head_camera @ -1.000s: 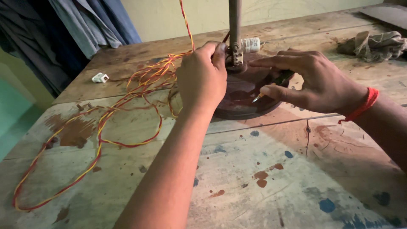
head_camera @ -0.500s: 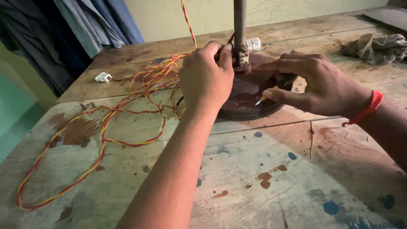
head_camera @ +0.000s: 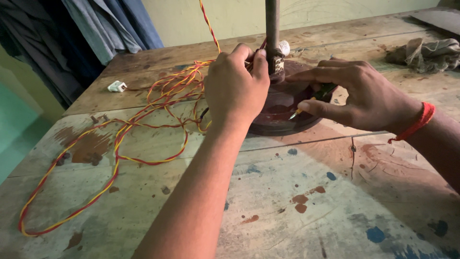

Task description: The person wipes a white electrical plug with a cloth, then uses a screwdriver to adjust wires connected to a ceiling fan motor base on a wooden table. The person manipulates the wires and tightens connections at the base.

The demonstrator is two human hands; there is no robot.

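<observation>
You are working at a worn wooden bench (head_camera: 306, 211), its boards blotched with red, blue and brown paint, set against a pale yellow-green wall with grey and blue clothes (head_camera: 103, 29) hanging at the far left. On the bench stands a round dark-red base (head_camera: 282, 108) with an upright metal pole (head_camera: 272, 26) rising from its middle. Your left hand (head_camera: 237, 88) is curled shut, fingertips pinching at the foot of the pole where the twisted red and yellow wire (head_camera: 143, 120) arrives, seemingly to hold the wire end steady there. Your right hand (head_camera: 362, 96) is closed on a small screwdriver (head_camera: 311, 100), its tip aimed inward over the base, braced low for control. The slack wire loops away leftward across the bench, near a small white plug (head_camera: 117, 86). A crumpled rag (head_camera: 426, 52) lies at the far right.
</observation>
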